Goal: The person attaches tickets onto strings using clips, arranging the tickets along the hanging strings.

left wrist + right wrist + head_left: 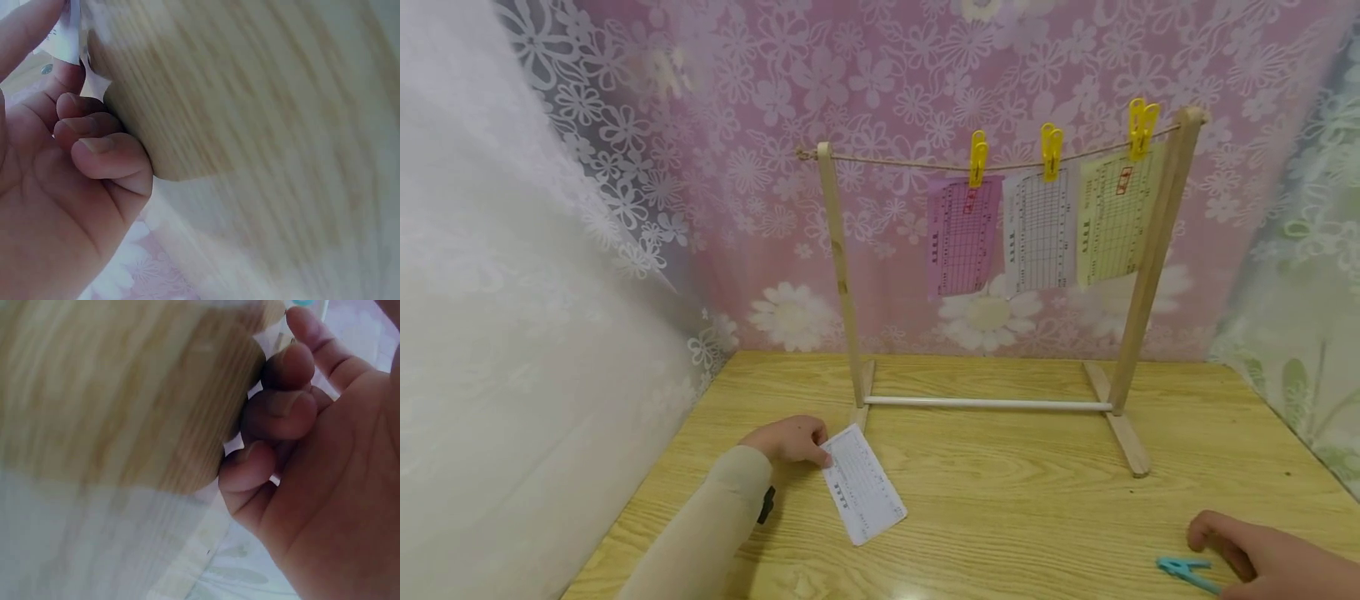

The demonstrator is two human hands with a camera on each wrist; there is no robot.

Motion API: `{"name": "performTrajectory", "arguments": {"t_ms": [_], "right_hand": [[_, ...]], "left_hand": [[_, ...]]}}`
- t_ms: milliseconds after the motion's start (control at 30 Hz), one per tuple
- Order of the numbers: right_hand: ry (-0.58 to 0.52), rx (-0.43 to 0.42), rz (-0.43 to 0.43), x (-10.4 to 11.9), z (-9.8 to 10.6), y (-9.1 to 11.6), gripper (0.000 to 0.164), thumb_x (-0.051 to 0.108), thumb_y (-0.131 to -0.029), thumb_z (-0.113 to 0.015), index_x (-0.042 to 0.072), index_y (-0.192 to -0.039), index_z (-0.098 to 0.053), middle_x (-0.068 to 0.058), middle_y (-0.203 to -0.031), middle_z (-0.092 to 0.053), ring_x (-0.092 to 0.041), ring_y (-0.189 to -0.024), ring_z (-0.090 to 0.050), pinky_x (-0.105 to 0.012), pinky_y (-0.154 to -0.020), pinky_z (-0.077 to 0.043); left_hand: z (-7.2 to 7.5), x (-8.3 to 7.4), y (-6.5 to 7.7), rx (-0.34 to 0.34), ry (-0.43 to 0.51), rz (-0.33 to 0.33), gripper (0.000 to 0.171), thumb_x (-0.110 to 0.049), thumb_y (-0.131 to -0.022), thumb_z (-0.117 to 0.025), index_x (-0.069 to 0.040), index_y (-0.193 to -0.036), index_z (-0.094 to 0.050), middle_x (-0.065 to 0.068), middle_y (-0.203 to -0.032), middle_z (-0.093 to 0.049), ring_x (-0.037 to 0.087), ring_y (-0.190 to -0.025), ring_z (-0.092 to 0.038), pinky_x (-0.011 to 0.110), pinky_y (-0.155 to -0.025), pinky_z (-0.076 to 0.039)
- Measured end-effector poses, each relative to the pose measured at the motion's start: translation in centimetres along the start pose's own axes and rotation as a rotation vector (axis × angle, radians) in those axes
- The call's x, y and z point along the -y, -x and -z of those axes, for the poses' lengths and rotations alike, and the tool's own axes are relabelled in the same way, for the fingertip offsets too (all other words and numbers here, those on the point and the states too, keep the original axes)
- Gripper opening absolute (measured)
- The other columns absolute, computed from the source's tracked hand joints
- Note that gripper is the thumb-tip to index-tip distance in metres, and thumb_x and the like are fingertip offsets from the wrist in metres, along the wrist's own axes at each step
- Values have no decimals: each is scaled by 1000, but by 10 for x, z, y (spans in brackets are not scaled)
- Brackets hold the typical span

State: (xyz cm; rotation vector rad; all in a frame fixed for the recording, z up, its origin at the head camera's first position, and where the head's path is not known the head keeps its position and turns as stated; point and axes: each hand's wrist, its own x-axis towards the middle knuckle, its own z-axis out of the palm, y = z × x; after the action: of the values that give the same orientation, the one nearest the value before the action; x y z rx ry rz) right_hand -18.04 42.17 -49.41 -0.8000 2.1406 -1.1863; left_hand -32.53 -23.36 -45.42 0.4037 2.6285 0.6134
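Note:
My left hand pinches the upper left edge of a white printed paper slip between thumb and index finger, low over the wooden table. In the left wrist view, part of the slip shows at the upper left, with the other fingers curled beneath. At the lower right, my right hand is beside a teal clothespin on the table. Thumb and index finger stand apart around it; whether the thumb touches it cannot be told. Only a bit of teal shows at the top edge of the right wrist view.
Behind the hands stands a wooden frame with a white bottom bar. From its cord, yellow clothespins hold a pink slip, a white slip and a yellow slip. Floral curtains surround the table.

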Motion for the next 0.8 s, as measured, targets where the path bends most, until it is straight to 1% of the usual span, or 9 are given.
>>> {"name": "performTrajectory", "arguments": {"t_ms": [100, 167, 300, 333, 400, 500, 567, 667, 800], "right_hand": [[-35, 22, -3, 2, -1, -3, 21, 2, -98, -63, 3, -111, -47, 4, -100, -50, -16, -54, -24, -35, -49, -26], [-10, 17, -13, 4, -2, -3, 22, 4, -97, -65, 3, -108, -46, 3, -99, -50, -13, -57, -30, -33, -52, -29], [40, -7, -45, 6, -5, -2, 22, 6, -98, -66, 4, -108, -48, 6, -98, -53, -5, -63, -40, -29, -57, -33], [52, -24, -72, 7, -5, -2, 22, 8, -98, -67, 5, -110, -49, 6, -94, -54, -4, -63, -41, -29, -56, -33], [97, -70, -127, 8, -7, -1, 25, 13, -98, -68, 5, -114, -52, 6, -85, -53, -5, -59, -38, -29, -53, -31], [167, -135, -194, 8, -9, 1, 38, 21, -98, -69, 2, -127, -55, 8, -72, -48, -7, -54, -35, -29, -49, -29], [199, -159, -211, 9, -9, 2, 46, 23, -98, -68, 3, -137, -55, 9, -68, -47, -7, -53, -38, -29, -48, -30], [204, -161, -226, 10, -8, 4, 50, 25, -101, -65, 4, -145, -53, 10, -69, -50, -6, -53, -41, -29, -48, -33], [170, -177, -288, 12, -8, 3, 52, 29, -101, -63, 4, -146, -54, 8, -63, -52, -4, -49, -41, -30, -47, -38]], "left_hand": [[0, 2, 1, 2, 7, -15, 26, -24, -90, -79, -11, -81, -58, 0, -75, -53, 15, -66, -42, 32, -64, -34], [1, 4, 1, 7, 8, -38, 29, -25, -91, -77, -13, -75, -56, -2, -69, -48, 14, -63, -39, 32, -62, -32], [2, 7, 1, 8, 8, -85, 36, -26, -93, -73, -16, -68, -50, -3, -64, -41, 14, -58, -34, 31, -59, -30], [2, 8, 2, 7, 9, -90, 36, -26, -94, -73, -17, -68, -49, -3, -63, -41, 13, -58, -34, 31, -59, -30], [1, 8, 2, 3, 20, -94, 35, -27, -95, -72, -17, -68, -52, -4, -63, -43, 13, -57, -35, 30, -58, -31], [3, 7, 4, -20, 54, -95, 33, -28, -95, -72, -16, -68, -55, -3, -63, -46, 13, -55, -35, 29, -56, -32], [5, 6, 5, -42, 82, -95, 33, -28, -95, -72, -15, -69, -56, -4, -62, -47, 13, -54, -35, 29, -54, -32], [9, 3, 7, -84, 107, -107, 37, -29, -95, -72, -14, -67, -52, -3, -61, -43, 13, -53, -34, 29, -53, -31], [14, -1, 9, -147, 94, -119, 42, -32, -96, -70, -15, -65, -47, -3, -60, -40, 13, -52, -34, 29, -52, -32]]}}
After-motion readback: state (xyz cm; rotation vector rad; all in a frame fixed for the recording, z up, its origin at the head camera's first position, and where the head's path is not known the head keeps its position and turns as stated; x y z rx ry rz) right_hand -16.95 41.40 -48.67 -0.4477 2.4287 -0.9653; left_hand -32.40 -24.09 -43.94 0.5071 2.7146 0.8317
